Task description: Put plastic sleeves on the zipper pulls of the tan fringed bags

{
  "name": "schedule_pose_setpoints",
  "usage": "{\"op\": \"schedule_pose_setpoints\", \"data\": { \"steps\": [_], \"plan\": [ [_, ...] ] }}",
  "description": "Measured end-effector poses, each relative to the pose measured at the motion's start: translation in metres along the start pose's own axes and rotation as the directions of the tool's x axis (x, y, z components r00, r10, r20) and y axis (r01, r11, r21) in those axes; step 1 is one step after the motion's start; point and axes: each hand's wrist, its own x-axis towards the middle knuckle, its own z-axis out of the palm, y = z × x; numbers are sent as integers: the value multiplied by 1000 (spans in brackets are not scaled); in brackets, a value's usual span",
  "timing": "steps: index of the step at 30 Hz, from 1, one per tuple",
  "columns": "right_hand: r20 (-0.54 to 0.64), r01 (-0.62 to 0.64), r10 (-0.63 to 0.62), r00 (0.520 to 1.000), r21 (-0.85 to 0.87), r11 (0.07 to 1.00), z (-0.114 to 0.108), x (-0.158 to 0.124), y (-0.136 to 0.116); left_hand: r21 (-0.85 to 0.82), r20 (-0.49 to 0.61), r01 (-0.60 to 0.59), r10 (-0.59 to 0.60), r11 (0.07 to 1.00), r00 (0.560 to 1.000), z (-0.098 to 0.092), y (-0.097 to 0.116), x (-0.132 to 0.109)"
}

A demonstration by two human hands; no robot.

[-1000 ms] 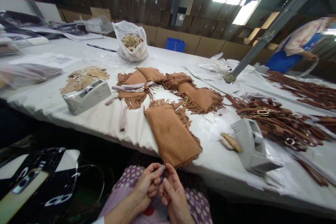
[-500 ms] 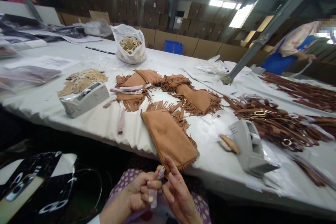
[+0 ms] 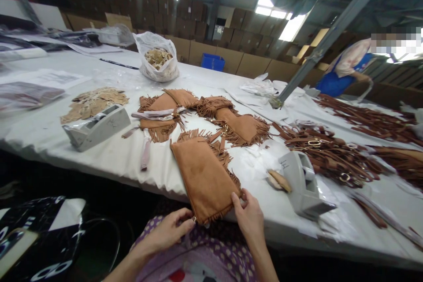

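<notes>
A tan suede pouch (image 3: 205, 176) with fringed edges and a zip along its left side lies at the table's front edge, its near end overhanging slightly. My left hand (image 3: 173, 229) has thumb and fingers closed at its near left corner, by the small metal zip end. My right hand (image 3: 249, 213) pinches the near right corner between thumb and fingers, over the fringe. Behind it lie more fringed tan pouches (image 3: 253, 125), some with metal clasps. A strip in pale wrapping (image 3: 145, 155) lies left of the pouch.
Grey tape dispensers stand left (image 3: 99, 128) and right (image 3: 306, 187). Brown straps with buckles (image 3: 333, 154) are heaped at the right. A plastic bag of tan pieces (image 3: 158, 59) stands behind. A metal post (image 3: 317, 53) rises from the table; beyond it stands a person in blue (image 3: 343, 70).
My hands have parted from the wrapped strip at the pouch's near corner. My right hand has moved right to the other corner; the left remains near the zip end.
</notes>
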Motion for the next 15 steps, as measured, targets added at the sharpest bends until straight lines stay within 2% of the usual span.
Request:
{"op": "schedule_pose_setpoints", "data": {
  "steps": [2, 3, 4, 6, 9, 11, 12, 13, 15],
  "plan": [
    [44, -8, 8, 999, -10, 1000, 5, 5, -2, 167, -136, -70, 94, 984, 986, 3, 5, 3],
    [79, -26, 24, 997, 20, 999, 7, 5, -6, 169, -172, -88, 118, 982, 978, 5, 6, 5],
    [122, -52, 42, 992, 81, 995, 8, 4, -10, 116, -188, -107, 127, 988, 974, 8, 6, 7],
    [222, -93, 30, 975, 277, 956, 6, 0, -21, -118, -182, -136, 113, 984, 977, 14, 6, 13],
    [402, -89, -152, 903, 521, 849, 0, -12, -39, -485, -212, -127, 25, 865, 977, 19, 13, 21],
    [475, -56, -270, 838, 567, 822, -7, -17, -45, -584, -278, -149, -25, 798, 960, 15, 24, 22],
    [481, -49, -290, 828, 576, 816, -11, -15, -45, -601, -302, -166, -29, 782, 953, 11, 31, 22],
    [455, -46, -282, 845, 586, 809, -15, -11, -41, -603, -315, -186, -17, 775, 949, 5, 40, 21],
    [314, -31, -195, 929, 591, 806, -26, 5, -25, -583, -317, -235, 48, 778, 947, -9, 58, 20]
  ]
}}
